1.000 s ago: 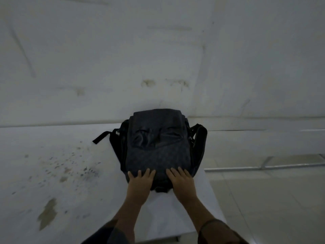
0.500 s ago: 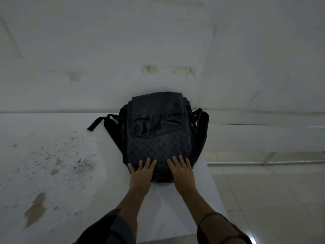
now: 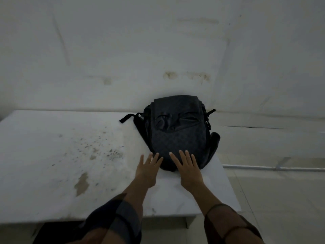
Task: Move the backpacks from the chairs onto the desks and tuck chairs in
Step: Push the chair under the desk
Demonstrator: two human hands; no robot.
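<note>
Matt cloth backpack (perhaps coated)

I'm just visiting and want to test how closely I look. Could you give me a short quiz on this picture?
1. True or false: the backpack lies on the desk.
2. Which hand has fingers over the backpack's near end? A) left hand only B) right hand only C) both
3. Fill in: the fingers of both hands are ___ (straight or curled).

Key: 1 true; 2 C; 3 straight.
</note>
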